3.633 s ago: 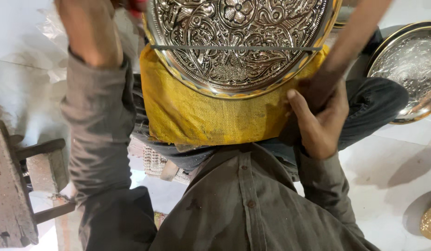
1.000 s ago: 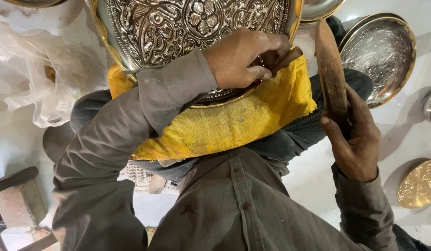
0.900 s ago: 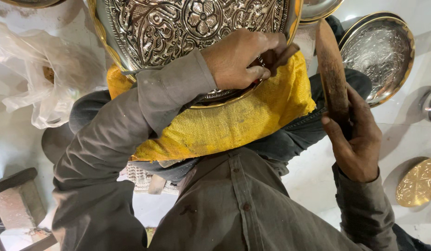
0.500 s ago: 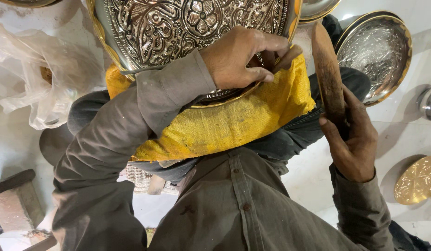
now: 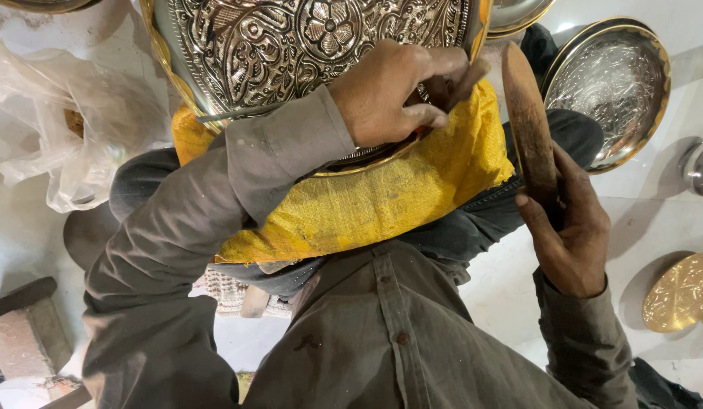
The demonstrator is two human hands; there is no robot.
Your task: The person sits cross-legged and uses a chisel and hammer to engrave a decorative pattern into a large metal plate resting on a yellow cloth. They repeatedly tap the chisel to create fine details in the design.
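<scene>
A worker's left hand (image 5: 389,95) pinches a small punch against an embossed metal tray (image 5: 291,45) on a yellow cushion (image 5: 382,204); the right hand (image 5: 567,235) grips a wooden mallet (image 5: 529,121).

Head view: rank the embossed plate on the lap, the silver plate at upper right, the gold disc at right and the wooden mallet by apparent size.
1. Embossed plate, cut off by the frame.
2. Silver plate.
3. Wooden mallet, partly hidden in the right hand; its rank against the disc is unsure.
4. Gold disc, cropped.
</scene>
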